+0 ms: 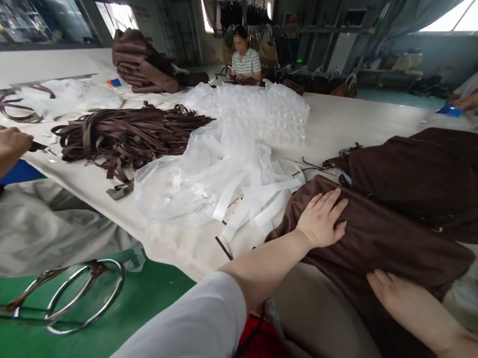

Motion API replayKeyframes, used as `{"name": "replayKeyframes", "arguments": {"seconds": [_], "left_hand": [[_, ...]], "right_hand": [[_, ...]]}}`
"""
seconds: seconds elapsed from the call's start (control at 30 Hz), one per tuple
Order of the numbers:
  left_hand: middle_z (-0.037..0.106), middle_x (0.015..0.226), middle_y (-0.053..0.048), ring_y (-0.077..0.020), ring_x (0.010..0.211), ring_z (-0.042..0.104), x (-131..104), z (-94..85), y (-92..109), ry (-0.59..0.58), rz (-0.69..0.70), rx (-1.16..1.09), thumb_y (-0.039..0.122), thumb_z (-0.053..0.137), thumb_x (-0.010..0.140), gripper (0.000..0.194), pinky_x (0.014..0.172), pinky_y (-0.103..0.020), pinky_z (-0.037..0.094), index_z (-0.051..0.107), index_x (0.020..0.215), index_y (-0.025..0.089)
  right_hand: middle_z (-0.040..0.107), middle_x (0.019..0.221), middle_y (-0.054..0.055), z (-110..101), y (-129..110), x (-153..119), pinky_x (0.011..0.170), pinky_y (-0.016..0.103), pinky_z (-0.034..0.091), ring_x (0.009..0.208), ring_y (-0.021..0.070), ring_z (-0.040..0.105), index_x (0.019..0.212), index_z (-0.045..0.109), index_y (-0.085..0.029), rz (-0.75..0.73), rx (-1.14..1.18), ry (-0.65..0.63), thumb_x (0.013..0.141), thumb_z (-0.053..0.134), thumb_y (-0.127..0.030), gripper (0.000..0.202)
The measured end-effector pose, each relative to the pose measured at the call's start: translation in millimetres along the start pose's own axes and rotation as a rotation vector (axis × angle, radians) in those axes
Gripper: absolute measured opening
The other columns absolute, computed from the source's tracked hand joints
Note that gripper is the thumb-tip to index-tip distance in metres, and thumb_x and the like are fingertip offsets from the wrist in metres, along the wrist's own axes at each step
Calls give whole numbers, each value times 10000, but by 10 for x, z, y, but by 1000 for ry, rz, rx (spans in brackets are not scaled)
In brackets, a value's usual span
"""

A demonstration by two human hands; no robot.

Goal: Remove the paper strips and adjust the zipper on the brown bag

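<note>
A dark brown cloth piece, soft and folded, lies over the near table edge, and part of it hangs down. My left hand rests flat on its upper part with fingers spread. Lower right, my right hand is at the near edge of the same cloth, its fingers bent and closed on it; the fingertips are partly hidden. More dark brown pieces are heaped just beyond. Left of my left hand lie white strips and crumpled clear plastic bags.
A pile of brown straps lies on the pale table. At the left, another person's hand holds a brown strap. A brown stack stands farther back, near a seated person. Metal rings show above the green floor.
</note>
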State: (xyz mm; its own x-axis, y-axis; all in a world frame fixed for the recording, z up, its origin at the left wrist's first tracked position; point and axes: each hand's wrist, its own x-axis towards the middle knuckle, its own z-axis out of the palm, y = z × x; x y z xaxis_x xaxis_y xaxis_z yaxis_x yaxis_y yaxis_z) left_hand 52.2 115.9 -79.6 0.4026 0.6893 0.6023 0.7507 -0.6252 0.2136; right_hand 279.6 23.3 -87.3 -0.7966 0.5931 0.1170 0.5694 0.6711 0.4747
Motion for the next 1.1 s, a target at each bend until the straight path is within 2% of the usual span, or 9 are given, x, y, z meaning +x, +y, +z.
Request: {"name": "replayKeyframes", "arguments": {"seconds": [0.17, 0.33, 0.43, 0.5, 0.63, 0.73, 0.83, 0.97, 1.1], "left_hand": [[185, 1538, -156, -278, 1395, 241, 94, -218, 2, -152, -24, -76, 392, 533, 851, 608, 1143, -453, 199, 402, 1383, 129], [603, 1241, -81, -190, 1171, 539, 117, -987, -315, -533, 29, -420, 406, 567, 853, 366, 1021, -273, 389, 640, 1113, 160], [700, 1008, -22, -133, 895, 645, -131, -1368, -531, -544, -169, -529, 354, 529, 881, 285, 827, -201, 474, 663, 1048, 166], [710, 939, -17, -129, 817, 647, -403, -1498, -580, -479, -269, -473, 312, 553, 857, 241, 769, -195, 478, 679, 999, 163], [703, 875, -30, -144, 785, 647, -971, -1467, -454, -386, -331, -372, 255, 584, 804, 175, 736, -213, 490, 690, 915, 171], [674, 1048, -59, -175, 984, 624, -1236, -1289, -325, -277, -312, -407, 233, 576, 801, 207, 866, -240, 486, 664, 981, 181], [655, 1097, -51, -197, 1070, 588, -1337, -1144, -270, -295, -262, -418, 220, 587, 783, 259, 942, -270, 460, 634, 1037, 203], [646, 1030, -42, -174, 965, 604, -1291, -1105, -377, -166, -424, -326, 215, 519, 837, 208, 894, -269, 471, 614, 1022, 203], [585, 1106, -90, -239, 1035, 547, -1032, -1142, -657, -17, -625, -32, 288, 585, 815, 265, 944, -371, 428, 610, 1053, 175]], "right_hand": [[580, 691, 39, -55, 40, -49, 536, 310, 423, 560, 174, 576, 726, 575, -194, 95, 79, -25, 734, 430, 64, 295], [656, 998, 117, -300, -222, 123, 722, 333, 509, 823, 216, 647, 1066, 589, -171, 241, 235, 60, 900, 469, -303, 243], [524, 1327, 155, -392, -512, 319, 909, 391, 473, 1154, 281, 539, 1266, 505, -162, 198, 295, 108, 864, 495, -420, 478], [409, 1445, 137, -353, -645, 435, 975, 422, 433, 1272, 296, 437, 1364, 422, -167, 134, 292, 145, 852, 470, -318, 536], [308, 1511, 101, -28, -509, 556, 1041, 522, 336, 1366, 303, 304, 1493, 154, -199, 118, 248, 290, 768, 350, -75, 761], [249, 1532, 112, 299, -152, 618, 1047, 619, 255, 1388, 356, 228, 1502, 64, -204, 177, 281, 318, 766, 353, -84, 799], [231, 1541, 95, 528, 74, 699, 1055, 640, 217, 1398, 361, 192, 1501, 59, -225, 222, 311, 329, 767, 354, -87, 803], [405, 1452, 129, 605, -94, 792, 979, 569, 366, 1299, 352, 397, 1426, 355, -200, 320, 278, 360, 747, 383, -123, 684], [558, 1276, 202, 456, -455, 872, 850, 474, 492, 1097, 351, 574, 1081, 652, -126, 416, 307, 433, 735, 473, -235, 405]]}}
